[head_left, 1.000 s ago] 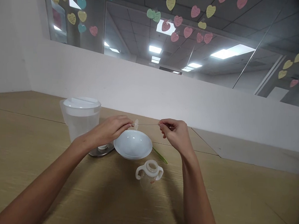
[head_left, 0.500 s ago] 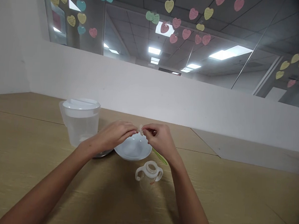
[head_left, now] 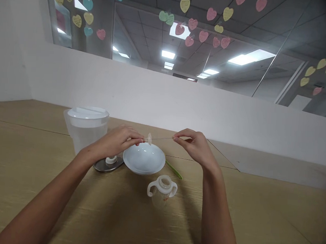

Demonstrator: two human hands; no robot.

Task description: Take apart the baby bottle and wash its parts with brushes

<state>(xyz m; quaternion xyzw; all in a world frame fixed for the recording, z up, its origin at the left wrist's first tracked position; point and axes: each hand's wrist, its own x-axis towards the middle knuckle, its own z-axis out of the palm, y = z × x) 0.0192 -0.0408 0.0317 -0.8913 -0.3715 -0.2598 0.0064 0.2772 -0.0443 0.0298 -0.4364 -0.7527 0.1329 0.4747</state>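
Above the white bowl (head_left: 144, 162), my left hand (head_left: 123, 139) pinches a small translucent straw-like piece with a round flange (head_left: 149, 138). My right hand (head_left: 193, 145) is closed on the end of a thin wire-like rod (head_left: 162, 138), which runs across to the flange; whether it goes inside is too small to tell. Below the bowl a clear two-handled baby bottle (head_left: 164, 192) stands upright with its top uncovered. A green stick-like tool (head_left: 174, 169) lies to the right of the bowl, partly hidden by it.
A translucent lidded jug (head_left: 84, 129) with clear liquid stands at the left, behind my left forearm. A metal plate (head_left: 103, 167) beside the bowl carries a white ring-shaped part (head_left: 111, 159). A white wall (head_left: 166, 100) rises behind the wooden table (head_left: 115, 213).
My right hand has moved right, away from my left hand, and the thin rod now shows stretched between them. My left hand has shifted slightly left with the flanged piece.
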